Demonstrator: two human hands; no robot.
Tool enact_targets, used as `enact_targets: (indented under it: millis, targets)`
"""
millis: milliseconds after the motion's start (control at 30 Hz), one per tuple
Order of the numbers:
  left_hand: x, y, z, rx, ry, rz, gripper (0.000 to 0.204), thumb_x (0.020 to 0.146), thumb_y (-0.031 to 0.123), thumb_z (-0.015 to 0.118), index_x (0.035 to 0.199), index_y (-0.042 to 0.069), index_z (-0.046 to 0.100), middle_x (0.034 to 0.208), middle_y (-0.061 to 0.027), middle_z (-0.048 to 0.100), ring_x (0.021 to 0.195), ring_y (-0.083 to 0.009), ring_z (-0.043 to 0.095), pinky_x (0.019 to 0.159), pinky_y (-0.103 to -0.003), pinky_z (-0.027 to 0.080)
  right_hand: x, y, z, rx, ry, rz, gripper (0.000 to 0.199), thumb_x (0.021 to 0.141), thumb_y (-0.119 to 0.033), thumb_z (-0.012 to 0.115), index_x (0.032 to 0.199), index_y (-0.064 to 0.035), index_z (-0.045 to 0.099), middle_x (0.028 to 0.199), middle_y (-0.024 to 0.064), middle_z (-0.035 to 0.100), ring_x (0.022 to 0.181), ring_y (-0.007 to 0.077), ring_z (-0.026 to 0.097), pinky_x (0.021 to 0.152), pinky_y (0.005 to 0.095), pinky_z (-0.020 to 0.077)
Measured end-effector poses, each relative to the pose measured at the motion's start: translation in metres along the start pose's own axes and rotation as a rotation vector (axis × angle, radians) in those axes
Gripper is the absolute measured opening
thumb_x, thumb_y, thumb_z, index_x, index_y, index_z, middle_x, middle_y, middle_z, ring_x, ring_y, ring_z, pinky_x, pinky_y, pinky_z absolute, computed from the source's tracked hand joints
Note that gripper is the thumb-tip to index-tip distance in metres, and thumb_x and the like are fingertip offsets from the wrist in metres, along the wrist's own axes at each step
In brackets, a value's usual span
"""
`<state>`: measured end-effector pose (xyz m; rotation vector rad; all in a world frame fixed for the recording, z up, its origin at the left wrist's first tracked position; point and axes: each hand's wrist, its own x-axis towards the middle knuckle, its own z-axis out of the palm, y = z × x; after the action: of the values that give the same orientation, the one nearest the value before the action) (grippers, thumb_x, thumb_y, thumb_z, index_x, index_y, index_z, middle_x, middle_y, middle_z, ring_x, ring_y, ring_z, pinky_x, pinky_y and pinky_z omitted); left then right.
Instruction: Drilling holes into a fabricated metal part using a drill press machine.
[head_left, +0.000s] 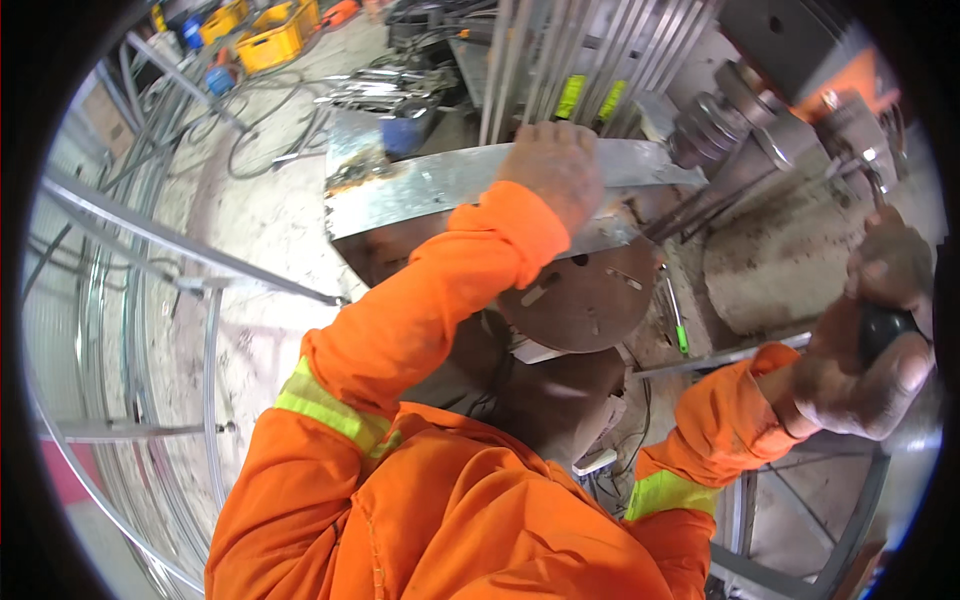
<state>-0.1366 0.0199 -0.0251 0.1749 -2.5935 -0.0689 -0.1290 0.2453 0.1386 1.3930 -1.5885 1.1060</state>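
Note:
My left hand (555, 172) grips a long grey sheet-metal strip (430, 185) from above, its fingers curled over the far edge. Scorched, rusty patches mark the left end of this strip. Just below it sits a round brown slotted metal disc (590, 300), like a machine table. At the far right, my right hand (870, 350) closes around a black knob (884, 330) on a lever. The lever rises to a metal hub (855, 135) on the machine. Left of the hub, a steel spindle (715, 130) stands close to the right end of the strip.
Upright metal bars (600, 60) lean behind the strip, beside a heap of loose metal tools (385, 88). Yellow crates (275, 38) and cables lie on the floor at far left. Metal frames (180, 235) fill the left side. A green-handled screwdriver (680, 325) lies right of the disc.

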Motion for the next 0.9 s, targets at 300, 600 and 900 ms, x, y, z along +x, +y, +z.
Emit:
enact_targets:
  millis: [300, 600, 900]
  targets:
    - [0.0, 0.003, -0.007, -0.032, -0.037, 0.002, 0.027, 0.09, 0.014, 0.053, 0.11, -0.003, 0.058, 0.11, -0.0206, 0.066, 0.106, -0.0342, 0.064, 0.092, -0.045, 0.049, 0.001, 0.009, -0.013, -0.034, -0.182, -0.156, 0.054, 0.097, -0.048, 0.04, 0.081, 0.0006, 0.057, 0.072, 0.0103, 0.047, 0.07, 0.0255, 0.046, 0.091, 0.0551, 0.0415]
    - [-0.001, 0.001, -0.004, 0.017, 0.004, 0.026, 0.021, 0.094, 0.015, 0.051, 0.107, -0.001, 0.056, 0.106, -0.0197, 0.066, 0.102, -0.0346, 0.065, 0.091, -0.044, 0.049, 0.002, 0.001, -0.012, -0.094, -0.333, -0.17, 0.058, 0.1, -0.051, 0.036, 0.086, 0.0005, 0.058, 0.073, 0.0109, 0.049, 0.071, 0.0246, 0.048, 0.09, 0.0527, 0.0418]
    - [0.0, 0.001, -0.005, -0.006, -0.023, 0.032, 0.031, 0.093, 0.017, 0.052, 0.115, -0.003, 0.06, 0.11, -0.0185, 0.066, 0.105, -0.033, 0.063, 0.089, -0.042, 0.048, -0.008, -0.001, 0.005, -0.042, -0.155, -0.154, 0.059, 0.101, -0.053, 0.037, 0.086, -0.0002, 0.058, 0.073, 0.01, 0.049, 0.071, 0.024, 0.048, 0.092, 0.0515, 0.0405]
